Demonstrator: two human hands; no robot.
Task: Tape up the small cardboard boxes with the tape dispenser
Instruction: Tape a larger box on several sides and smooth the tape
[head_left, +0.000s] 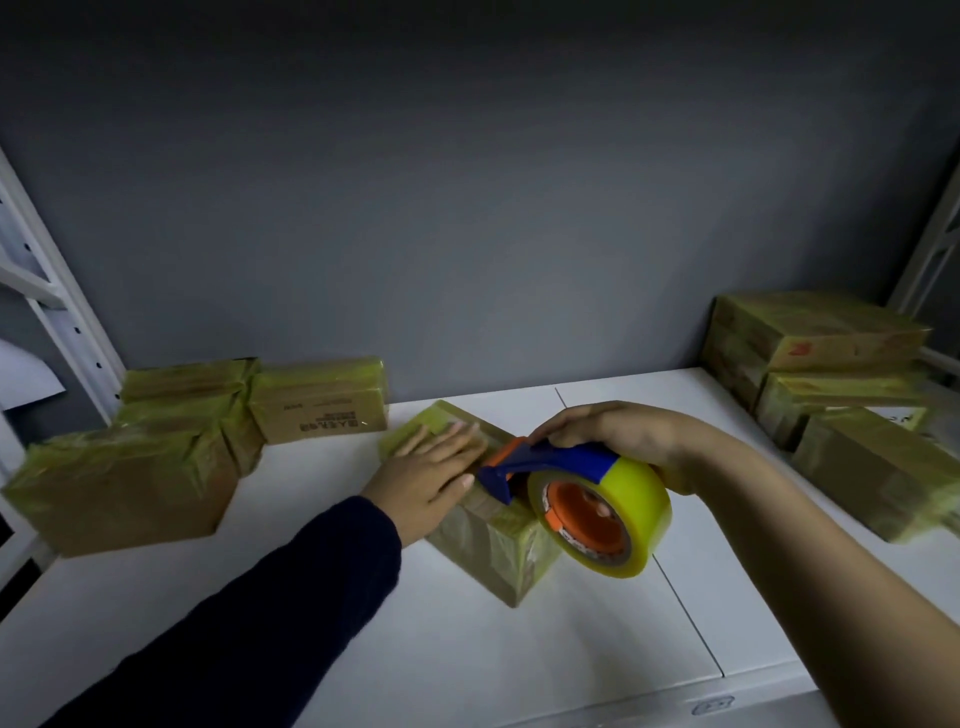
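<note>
Head view showed a small cardboard box (488, 540) sitting angled at the middle of the white table (519, 649), already wrapped in yellowish tape. Left hand (431, 467), dark sleeve (260, 613), lay flat on the box top, fingers straight, pressing down. Right hand (618, 441) was curled round the blue handle of the tape dispenser (550, 462), holding it. The dispenser's orange front end touched the box top just beside the left fingertips. Its yellow tape roll (644, 499) hung over the box's near-right edge. A group of taped boxes (130, 488) sat at the left of the table, with one more taped box (319, 400) against the gray wall (467, 208). A right-hand stack of boxes (815, 338) stood at the far right corner, well apart from the hands. A white shelf upright (57, 291) ran up the left edge.
</note>
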